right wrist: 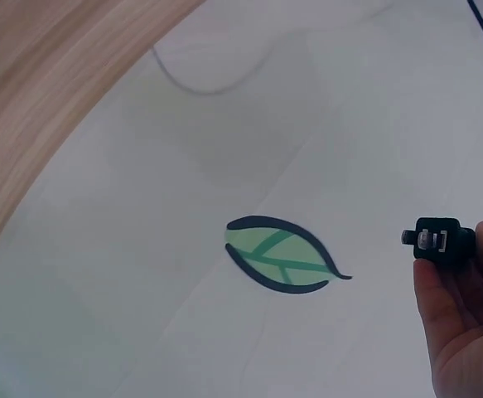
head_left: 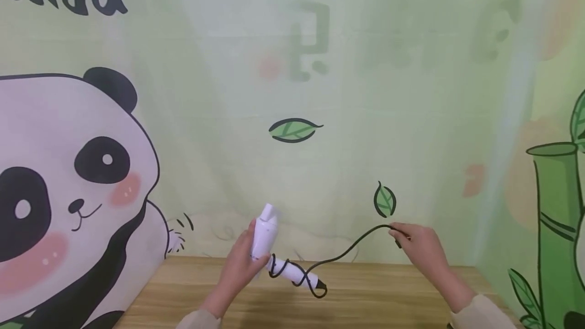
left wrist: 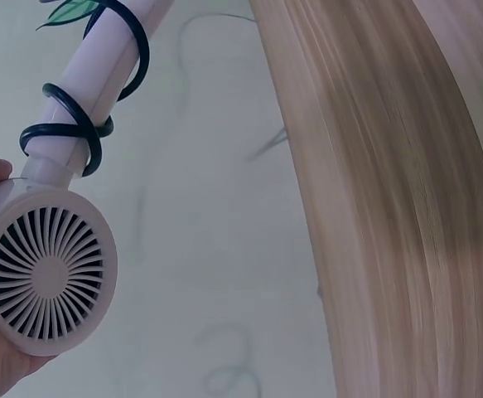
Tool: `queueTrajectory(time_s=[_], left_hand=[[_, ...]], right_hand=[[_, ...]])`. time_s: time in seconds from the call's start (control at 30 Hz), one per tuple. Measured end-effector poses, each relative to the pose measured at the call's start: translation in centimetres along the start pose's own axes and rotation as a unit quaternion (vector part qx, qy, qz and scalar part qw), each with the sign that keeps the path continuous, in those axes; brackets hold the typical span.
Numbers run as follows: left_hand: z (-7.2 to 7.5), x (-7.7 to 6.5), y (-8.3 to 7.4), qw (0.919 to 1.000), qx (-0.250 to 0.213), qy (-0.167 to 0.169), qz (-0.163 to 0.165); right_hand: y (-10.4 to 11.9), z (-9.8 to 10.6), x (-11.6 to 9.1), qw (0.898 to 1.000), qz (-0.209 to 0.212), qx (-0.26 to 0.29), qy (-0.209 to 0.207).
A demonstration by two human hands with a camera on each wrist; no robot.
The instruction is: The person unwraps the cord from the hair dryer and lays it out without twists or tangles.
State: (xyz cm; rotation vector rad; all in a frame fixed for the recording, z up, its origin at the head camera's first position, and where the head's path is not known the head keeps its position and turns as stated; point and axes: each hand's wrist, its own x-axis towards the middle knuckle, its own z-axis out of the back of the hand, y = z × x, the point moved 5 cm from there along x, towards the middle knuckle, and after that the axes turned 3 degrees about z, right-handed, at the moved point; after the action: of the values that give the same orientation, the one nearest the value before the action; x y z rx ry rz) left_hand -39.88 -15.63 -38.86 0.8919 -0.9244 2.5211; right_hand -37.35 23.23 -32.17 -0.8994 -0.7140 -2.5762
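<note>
A white hair dryer (head_left: 265, 237) is held up over the table by my left hand (head_left: 238, 263), which grips it round the head. In the left wrist view the dryer's round slatted vent (left wrist: 49, 278) faces the camera. Its handle (head_left: 292, 272) points down to the right, with a black cord (head_left: 340, 255) looped round it. From the handle the cord rises to my right hand (head_left: 420, 248), whose fingers pinch its plug end. The black plug (right wrist: 437, 240) shows between thumb and fingers in the right wrist view.
A wooden table (head_left: 365, 293) lies below both hands. Behind it hangs a pale green cloth backdrop (head_left: 219, 90) printed with a panda (head_left: 59, 116), leaves and bamboo (head_left: 557, 207).
</note>
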Motion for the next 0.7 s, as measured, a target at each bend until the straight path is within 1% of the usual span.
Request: queueTrajectory(time_s=[0.1, 0.13, 0.2, 0.33, 0.47, 0.57, 0.63, 0.7], left_hand=[[-0.1, 0.2, 0.3, 0.9998, 0.015, -0.014, 0.002], [-0.1, 0.2, 0.4, 0.9997, 0.015, -0.017, 0.007], [-0.2, 0.3, 0.8, 0.9994, 0.016, -0.021, 0.023], [-0.1, 0.5, 1.5, 0.9978, 0.003, -0.032, 0.058], [0.1, 0.7, 1.9, 0.9942, -0.019, -0.048, 0.095], [0.4, 0.8, 2.2, 0.9889, -0.041, -0.063, 0.128], [0.5, 0.7, 2.4, 0.9845, -0.056, -0.072, 0.150], [0.7, 0.6, 2.6, 0.9806, -0.068, -0.080, 0.166]], right_hand=[[0.7, 0.3, -1.0, 0.999, 0.015, 0.013, -0.025], [0.9, 0.4, -1.3, 0.999, 0.022, 0.014, -0.034], [1.1, 0.5, -1.8, 0.998, 0.029, 0.023, -0.044], [1.3, 0.7, -3.1, 0.998, 0.036, 0.026, -0.052], [1.0, 0.6, -4.5, 0.998, 0.035, 0.024, -0.047], [0.6, 0.3, -5.6, 0.999, 0.035, 0.014, -0.037], [0.1, -0.1, -6.3, 0.999, 0.024, 0.009, -0.020], [-0.4, -0.6, -6.8, 1.000, 0.006, 0.015, 0.009]])
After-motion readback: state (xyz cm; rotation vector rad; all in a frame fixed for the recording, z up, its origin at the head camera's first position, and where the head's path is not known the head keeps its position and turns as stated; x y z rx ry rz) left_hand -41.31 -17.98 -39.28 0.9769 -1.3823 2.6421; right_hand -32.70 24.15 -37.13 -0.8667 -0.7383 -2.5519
